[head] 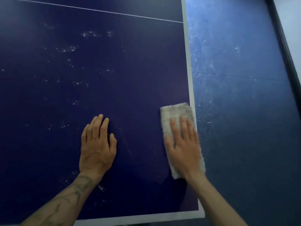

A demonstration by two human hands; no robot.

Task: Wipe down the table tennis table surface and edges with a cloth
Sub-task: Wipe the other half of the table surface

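Fuzzy terry cloth — smooth, matt, dust-flecked table; scuffed floor.

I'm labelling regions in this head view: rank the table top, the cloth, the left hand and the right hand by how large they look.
1. table top
2. cloth
3. left hand and right hand: alike, unranked.

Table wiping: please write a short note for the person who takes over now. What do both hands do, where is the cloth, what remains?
Right hand: flat on the folded cloth, pressing it on the table's white right edge line.
Left hand: flat on the bare table surface, holding nothing.
Done: cannot tell how much; the area near the cloth looks clean.
Left: whitish smudges across the left and middle surface, plus the near edge line.
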